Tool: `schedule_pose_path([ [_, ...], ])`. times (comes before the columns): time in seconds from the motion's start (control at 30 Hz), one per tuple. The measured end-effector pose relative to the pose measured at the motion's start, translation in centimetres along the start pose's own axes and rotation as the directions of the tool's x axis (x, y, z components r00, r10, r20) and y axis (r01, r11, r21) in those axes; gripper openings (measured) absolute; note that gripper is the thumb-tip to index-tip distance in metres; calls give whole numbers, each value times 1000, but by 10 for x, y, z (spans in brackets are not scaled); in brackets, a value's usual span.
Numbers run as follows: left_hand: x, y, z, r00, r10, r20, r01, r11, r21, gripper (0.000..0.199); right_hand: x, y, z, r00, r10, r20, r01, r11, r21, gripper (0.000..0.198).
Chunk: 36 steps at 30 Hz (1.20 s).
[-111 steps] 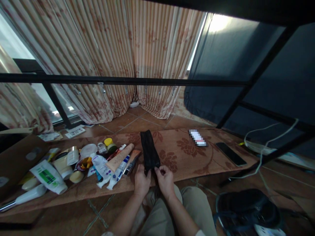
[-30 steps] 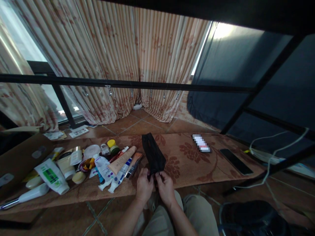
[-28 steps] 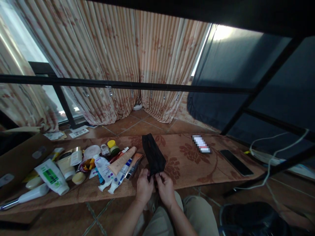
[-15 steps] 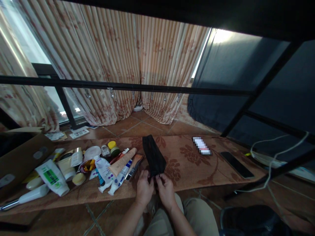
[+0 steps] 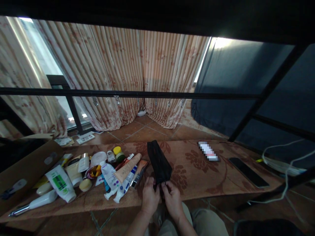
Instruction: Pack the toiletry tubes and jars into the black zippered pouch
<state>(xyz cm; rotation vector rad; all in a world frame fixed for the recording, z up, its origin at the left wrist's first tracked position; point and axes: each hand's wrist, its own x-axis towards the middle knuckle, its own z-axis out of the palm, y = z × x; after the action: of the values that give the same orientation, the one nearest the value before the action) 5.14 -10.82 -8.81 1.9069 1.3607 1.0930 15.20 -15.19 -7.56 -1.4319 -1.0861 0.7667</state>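
A black zip pouch [image 5: 158, 160] lies lengthwise on the patterned brown cloth [image 5: 192, 183], its near end close to the front edge. My left hand [image 5: 150, 195] pinches the left side of that near end. On its right side my right hand [image 5: 171, 195] grips it with thumb and fingers close together. Both thumbs nearly meet at the end of the pouch; the small part between the fingertips is too dark to make out. Left of the pouch lie several tubes, among them a beige tube [image 5: 128, 167] and a white and blue tube [image 5: 126, 184].
Jars, bottles and a white-green tube [image 5: 60, 183] crowd the left side beside a cardboard box [image 5: 29, 173]. To the right lie a blurred-out phone [image 5: 208, 151] and a dark phone [image 5: 248, 172]. A black metal bar [image 5: 157, 95] crosses behind; a white cable [image 5: 286, 183] hangs right.
The whole view has shifted, so everything sits a little lower and further right. Both hands keep their grip on the pouch's near end.
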Motion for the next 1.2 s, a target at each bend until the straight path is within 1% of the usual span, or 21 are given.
schedule_pose_path([
  [0.2,-1,-3,2,1000,-5,-8,5,1000,-8,6,1,0,0,1000,-19,-6,19,1000,-11,41],
  [0.47,-2,-2,2,1000,-13,7,13,1000,-29,5,-1,3,-1,1000,-1,17,2,999,-45,41],
  [0.67,-2,-1,1,1000,-14,7,14,1000,-23,7,-1,3,-2,1000,5,6,-4,997,-75,42],
  [0.93,-4,-2,4,1000,-1,-25,1,1000,-9,10,-1,7,-3,999,33,26,-31,997,-71,41],
  [1.13,-1,-2,3,1000,-16,4,16,1000,24,13,-7,-3,-2,1000,9,27,-8,998,-54,36],
  [1.2,0,-1,2,1000,-20,9,20,1000,21,11,-12,-9,-3,999,32,12,-31,999,-31,38],
])
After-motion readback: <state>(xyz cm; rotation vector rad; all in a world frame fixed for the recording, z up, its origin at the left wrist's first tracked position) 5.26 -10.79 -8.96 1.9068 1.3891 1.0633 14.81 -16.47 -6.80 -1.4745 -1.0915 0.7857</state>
